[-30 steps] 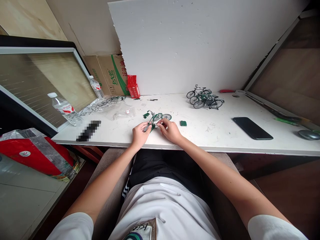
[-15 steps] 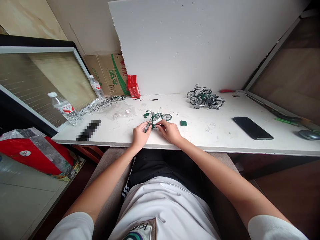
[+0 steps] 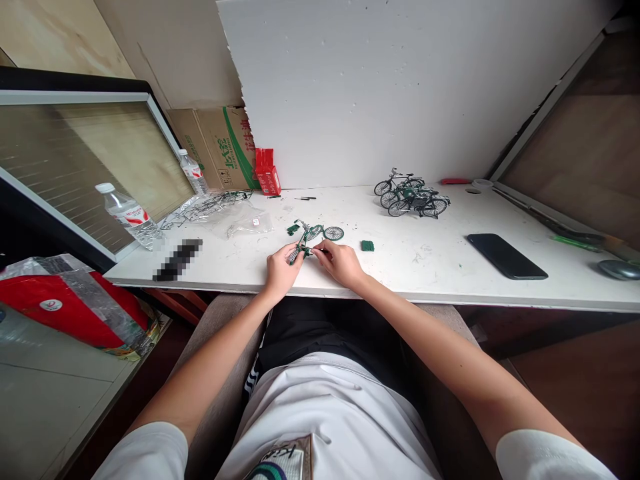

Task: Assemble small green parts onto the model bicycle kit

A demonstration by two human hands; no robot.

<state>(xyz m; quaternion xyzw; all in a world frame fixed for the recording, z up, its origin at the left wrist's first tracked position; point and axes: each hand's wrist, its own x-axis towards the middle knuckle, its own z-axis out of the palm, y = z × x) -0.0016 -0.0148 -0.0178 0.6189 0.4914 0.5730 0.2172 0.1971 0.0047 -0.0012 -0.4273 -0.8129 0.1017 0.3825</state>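
At the front of the white desk, my left hand (image 3: 283,270) pinches a small green model bicycle (image 3: 303,250) near its wheel. My right hand (image 3: 341,261) is closed around a thin dark tool (image 3: 323,251), and its tip meets the bicycle from the right. The tool's exact kind cannot be made out. Just beyond my hands lies a spoked wheel (image 3: 333,233), close to the bicycle; whether it is attached I cannot tell. A small green part (image 3: 293,229) rests behind my left hand. Right of my right hand sits a green block-like piece (image 3: 367,246).
Several model bicycles (image 3: 413,195) stand at the back. A phone (image 3: 507,256) and a mouse (image 3: 620,269) lie to the right. On the left are water bottles (image 3: 131,215), a plastic bag (image 3: 245,221), empty part frames (image 3: 205,208) and a red box (image 3: 268,175).
Both hands stay nearly in place at the bicycle, with only slight finger motion. The whole view has shifted very slightly.
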